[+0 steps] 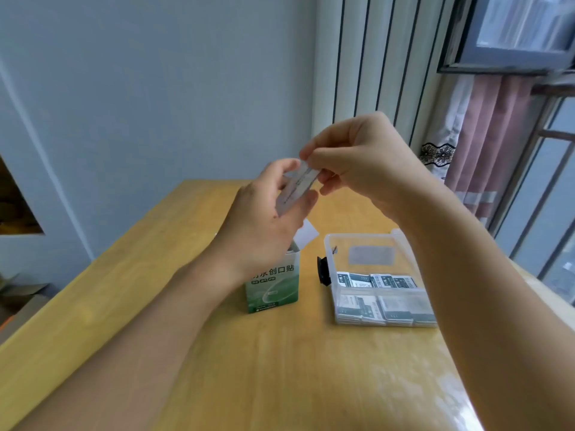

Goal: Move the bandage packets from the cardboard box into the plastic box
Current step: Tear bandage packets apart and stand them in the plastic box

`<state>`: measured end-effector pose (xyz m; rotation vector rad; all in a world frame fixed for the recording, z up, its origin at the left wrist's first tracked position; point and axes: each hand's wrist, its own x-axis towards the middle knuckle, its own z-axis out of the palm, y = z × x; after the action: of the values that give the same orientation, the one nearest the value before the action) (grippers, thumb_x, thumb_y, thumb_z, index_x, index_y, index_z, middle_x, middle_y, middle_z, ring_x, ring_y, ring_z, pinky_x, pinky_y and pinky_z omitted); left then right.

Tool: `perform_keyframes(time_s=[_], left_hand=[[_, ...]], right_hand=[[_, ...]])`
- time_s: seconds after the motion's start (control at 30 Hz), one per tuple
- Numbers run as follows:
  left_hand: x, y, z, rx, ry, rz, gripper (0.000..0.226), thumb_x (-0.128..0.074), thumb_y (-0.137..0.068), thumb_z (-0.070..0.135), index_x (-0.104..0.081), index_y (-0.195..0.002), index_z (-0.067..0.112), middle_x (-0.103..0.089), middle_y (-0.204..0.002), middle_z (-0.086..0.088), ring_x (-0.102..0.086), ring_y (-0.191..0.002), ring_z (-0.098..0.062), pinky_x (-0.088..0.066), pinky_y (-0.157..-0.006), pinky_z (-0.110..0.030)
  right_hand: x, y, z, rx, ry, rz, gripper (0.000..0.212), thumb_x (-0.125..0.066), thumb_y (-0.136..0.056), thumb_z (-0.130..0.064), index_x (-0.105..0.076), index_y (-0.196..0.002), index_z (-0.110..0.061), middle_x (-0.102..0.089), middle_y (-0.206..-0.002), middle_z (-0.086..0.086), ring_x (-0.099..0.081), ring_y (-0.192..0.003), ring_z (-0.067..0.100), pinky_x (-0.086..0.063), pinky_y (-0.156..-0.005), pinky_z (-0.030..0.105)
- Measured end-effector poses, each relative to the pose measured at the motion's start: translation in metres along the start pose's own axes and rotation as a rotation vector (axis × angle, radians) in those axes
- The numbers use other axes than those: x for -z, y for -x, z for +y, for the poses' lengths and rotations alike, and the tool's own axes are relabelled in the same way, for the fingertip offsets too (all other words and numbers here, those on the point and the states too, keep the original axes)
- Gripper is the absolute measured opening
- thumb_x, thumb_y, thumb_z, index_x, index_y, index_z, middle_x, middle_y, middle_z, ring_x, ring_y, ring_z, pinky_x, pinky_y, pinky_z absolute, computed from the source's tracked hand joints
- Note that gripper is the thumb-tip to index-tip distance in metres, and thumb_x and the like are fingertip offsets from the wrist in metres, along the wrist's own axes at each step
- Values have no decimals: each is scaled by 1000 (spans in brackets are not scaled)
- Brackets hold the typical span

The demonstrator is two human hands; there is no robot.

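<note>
Head view, frame centre: left hand (273, 200) and right hand (351, 157) both pinch a blurred stack of bandage packets (297, 189) above the cardboard box (273, 281). Probably light, thin, slippery; best gripped across flat faces, then carried to the plastic box (376, 247).

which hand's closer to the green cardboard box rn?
Left. The left hand is raised directly above the cardboard box, gripping bandage packets. The right hand is higher and further right, pinching the same packets.

The left hand (267, 213) hides the cardboard box (273, 287) top; the held bandage packets (298, 188) are blurred.
</note>
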<state>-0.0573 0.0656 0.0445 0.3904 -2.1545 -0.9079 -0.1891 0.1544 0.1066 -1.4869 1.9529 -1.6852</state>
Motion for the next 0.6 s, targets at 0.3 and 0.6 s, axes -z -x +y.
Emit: perform_keyframes(time_s=[0.3, 0.6], left_hand=[[-18, -35, 33, 562, 1108, -566, 49, -30, -108, 38, -50, -139, 5, -51, -77, -3, -37, -56, -7, -33, -36, -13], [-19, -31, 24, 566, 814, -558, 68, -30, -102, 59, -61, -128, 4, -66, -84, -15, -48, -57, -12, -39, -38, -17]], right_hand=[[63, 1, 12, 16, 343, -140, 15, -63, -96, -18, -75, -105, -24, -73, -81, -9, -59, -67, 2, -47, -60, 20], [75, 6, 23, -28, 353, -268, 5, -72, -90, -12, -76, -89, -10, -74, -87, 20, -53, -61, 13, -46, -53, 21]])
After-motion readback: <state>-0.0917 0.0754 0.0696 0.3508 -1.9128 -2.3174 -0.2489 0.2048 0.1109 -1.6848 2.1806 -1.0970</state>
